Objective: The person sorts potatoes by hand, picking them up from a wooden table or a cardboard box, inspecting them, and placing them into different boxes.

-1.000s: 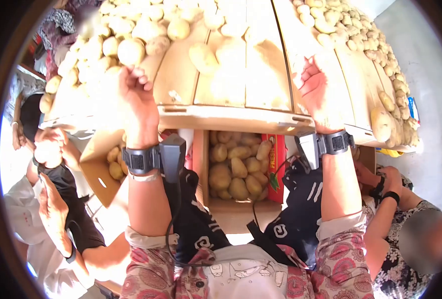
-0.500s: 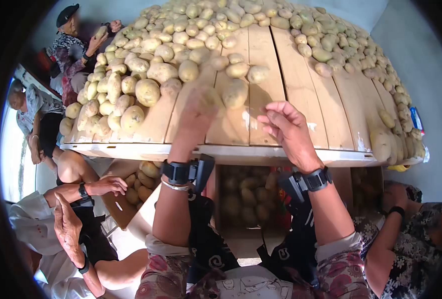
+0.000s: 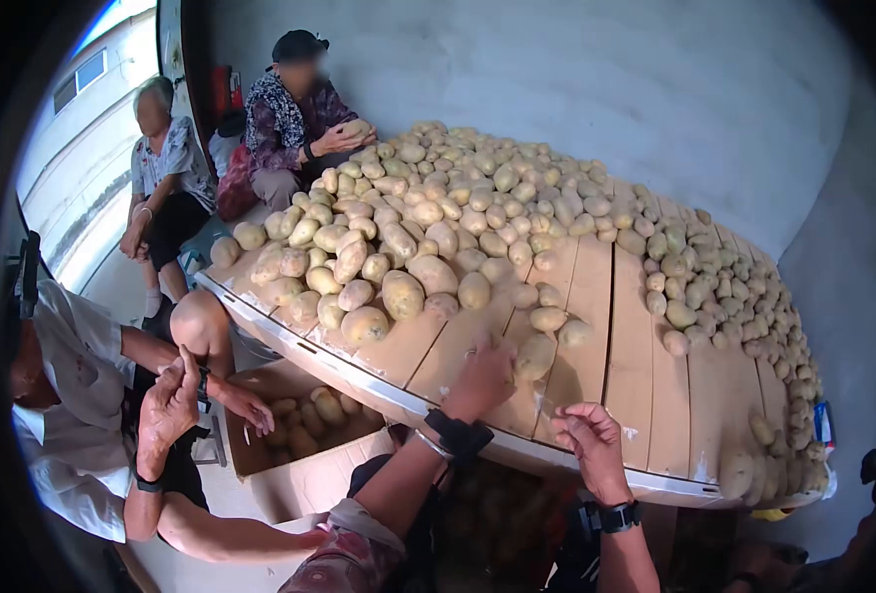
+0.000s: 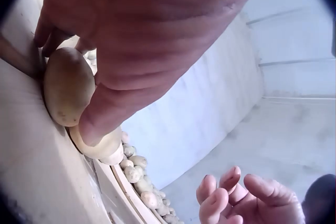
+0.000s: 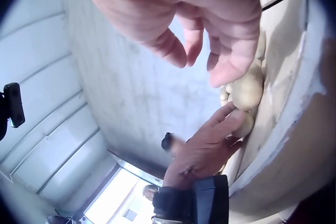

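Note:
My left hand (image 3: 482, 379) is low over the cardboard-covered table (image 3: 651, 405), its fingers and thumb around a potato (image 4: 68, 87). The hand hides most of that potato in the head view. Right beside it lies a larger potato (image 3: 535, 357), which the left thumb overlaps in the left wrist view. My right hand (image 3: 590, 440) hovers near the table's front edge with fingers loosely bent and nothing between them. Both wrists wear black straps. Behind my hands, a few single potatoes, such as this one (image 3: 548, 319), rest on the cardboard.
A large heap of potatoes (image 3: 428, 212) covers the table's left and back. Another pile (image 3: 715, 306) runs along the right. Below the front edge stands a cardboard box (image 3: 305, 474) holding potatoes. A person (image 3: 72, 395) sits close on my left; two others sit farther back.
The head view has swung left and up. From wide apart, my hands have come closer together over the front of the table, the left one down beside the larger potato.

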